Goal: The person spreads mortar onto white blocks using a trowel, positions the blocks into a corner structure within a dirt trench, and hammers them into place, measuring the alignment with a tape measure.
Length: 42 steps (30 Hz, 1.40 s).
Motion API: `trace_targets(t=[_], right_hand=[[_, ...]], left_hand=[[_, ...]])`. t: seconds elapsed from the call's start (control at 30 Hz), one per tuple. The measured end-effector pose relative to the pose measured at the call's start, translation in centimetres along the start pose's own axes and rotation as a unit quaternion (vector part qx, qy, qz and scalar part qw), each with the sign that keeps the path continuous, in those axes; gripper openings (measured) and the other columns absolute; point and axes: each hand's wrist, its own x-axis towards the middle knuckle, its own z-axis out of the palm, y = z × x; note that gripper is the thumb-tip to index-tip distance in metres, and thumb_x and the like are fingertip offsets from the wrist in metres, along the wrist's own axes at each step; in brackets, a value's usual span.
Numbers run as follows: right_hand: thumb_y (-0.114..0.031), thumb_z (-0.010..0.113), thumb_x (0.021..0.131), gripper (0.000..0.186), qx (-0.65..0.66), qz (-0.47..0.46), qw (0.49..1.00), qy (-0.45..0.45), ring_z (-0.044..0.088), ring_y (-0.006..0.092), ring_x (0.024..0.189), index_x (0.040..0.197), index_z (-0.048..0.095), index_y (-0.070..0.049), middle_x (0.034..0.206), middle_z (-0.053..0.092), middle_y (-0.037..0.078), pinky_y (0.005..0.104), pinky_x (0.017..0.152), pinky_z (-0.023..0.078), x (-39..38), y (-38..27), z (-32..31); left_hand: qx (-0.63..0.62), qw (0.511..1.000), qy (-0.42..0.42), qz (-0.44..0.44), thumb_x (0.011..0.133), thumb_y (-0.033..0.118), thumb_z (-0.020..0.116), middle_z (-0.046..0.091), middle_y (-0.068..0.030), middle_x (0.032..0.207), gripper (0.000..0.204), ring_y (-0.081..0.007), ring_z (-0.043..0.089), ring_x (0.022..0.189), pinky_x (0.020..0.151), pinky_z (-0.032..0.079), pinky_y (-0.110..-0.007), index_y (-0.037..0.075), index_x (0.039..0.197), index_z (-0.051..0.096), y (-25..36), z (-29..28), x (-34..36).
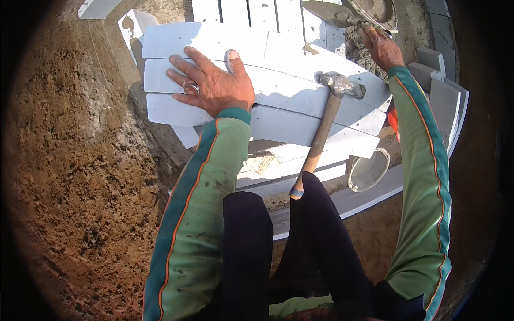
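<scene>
My left hand (211, 85) lies flat with fingers spread on long, pale grey-white slabs (278, 120) set side by side; a ring is on one finger. Across the slabs rests a hammer (321, 131), its metal head on them and its wooden handle reaching to my knee. At the upper right my right hand (384, 51) has its fingers curled down beside wet grey mortar (358, 45). What those fingers hold is hidden. Close by are a grey, pointed flat piece (329, 13), like a trowel blade, and a round, mortar-smeared rim (396, 16).
Brown bare earth (80, 160) spreads along the left. Upright pale slabs (447, 104) stand beyond my right forearm. A round pipe end or ring (368, 170) sits below the slabs, near a long curved pale edge (369, 195). Something red (393, 123) shows beside my right sleeve.
</scene>
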Motion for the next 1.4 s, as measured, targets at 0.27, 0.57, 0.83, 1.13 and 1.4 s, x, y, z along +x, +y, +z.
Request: trace_targets(t=[0.27,0.57,0.83,1.13,1.4], right_hand=[[-0.034,0.055,0.101,0.029,0.041,0.010,0.998,0.052,0.066,0.0415,0.104,0.129,0.058,-0.026,0.122,0.065,0.013,0.0524,0.084,0.055,4.6,3.7,3.1],[-0.041,0.062,0.095,0.040,-0.009,0.222,0.965,0.136,0.067,0.0388,0.103,0.133,0.056,-0.031,0.125,0.061,0.010,0.0522,0.087,0.052,7.2,4.6,0.8],[-0.042,0.057,0.096,0.040,0.020,0.314,0.949,-0.004,0.066,0.0369,0.114,0.134,0.060,-0.029,0.133,0.060,0.012,0.0508,0.094,0.053,8.5,9.2,0.2],[-0.044,0.057,0.095,0.040,0.114,0.238,0.958,-0.113,0.064,0.0343,0.101,0.120,0.066,-0.014,0.108,0.067,0.014,0.0489,0.084,0.051,14.6,11.2,3.7],[-0.035,0.077,0.090,0.034,0.521,0.318,0.790,-0.055,0.047,0.0069,0.054,0.103,0.065,-0.006,0.070,0.053,-0.004,0.0261,0.048,0.038,2.3,15.6,0.4]], left_hand=[[0.030,0.999,0.017,-0.008,0.098,0.055,0.047,0.010,-0.0240,0.167,0.087,-0.0472,0.002,0.155,0.120,0.001,-0.069,0.005,0.162,0.016,1.0,0.1,-0.1],[0.028,0.999,0.011,-0.011,0.099,0.051,0.048,0.011,-0.0230,0.168,0.084,-0.0458,0.003,0.155,0.121,0.002,-0.066,0.004,0.161,0.018,1.9,-0.2,0.0],[0.030,0.999,0.023,-0.007,0.100,0.048,0.049,0.014,-0.0232,0.167,0.080,-0.0473,0.006,0.154,0.120,0.004,-0.066,0.005,0.161,0.021,1.7,-0.6,-0.1],[0.013,1.000,0.006,0.010,0.099,0.051,0.049,0.010,-0.0266,0.167,0.086,-0.0484,0.002,0.154,0.119,0.001,-0.068,0.001,0.161,0.017,1.8,-0.7,0.3],[0.029,0.999,0.023,-0.001,0.099,0.053,0.048,0.012,-0.0243,0.167,0.085,-0.0464,0.003,0.155,0.120,0.003,-0.068,0.004,0.161,0.018,1.5,0.0,0.2]])
